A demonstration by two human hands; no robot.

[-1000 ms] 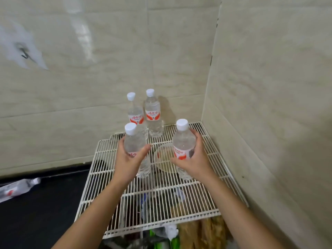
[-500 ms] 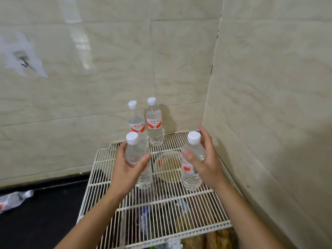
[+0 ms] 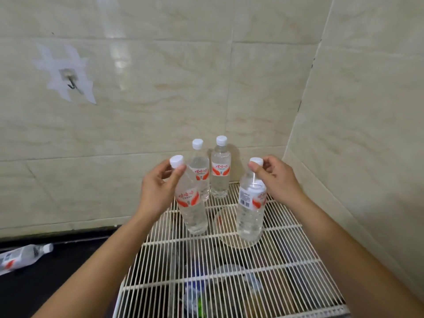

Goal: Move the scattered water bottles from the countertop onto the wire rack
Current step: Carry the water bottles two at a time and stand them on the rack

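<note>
Several clear water bottles with white caps and red labels stand on the white wire rack (image 3: 286,267). Two of them (image 3: 200,171) (image 3: 220,171) are upright at the rack's back edge by the wall. My left hand (image 3: 158,191) grips the neck of the front-left bottle (image 3: 192,207), which tilts slightly. My right hand (image 3: 275,177) pinches the cap end of the front-right bottle (image 3: 250,210), whose base rests on the rack. Another bottle (image 3: 20,258) lies on its side on the dark countertop (image 3: 46,283) at the far left.
Tiled walls close in behind and on the right, forming a corner. A hook (image 3: 72,82) is stuck on the back wall at upper left. Under the rack wires I see a round clear lid or bowl (image 3: 227,226) and assorted clutter.
Both hands slid up from the bottles' bodies to their necks and caps. The right bottle moved right toward the corner. The camera tilted, so the scene sits lower in view.
</note>
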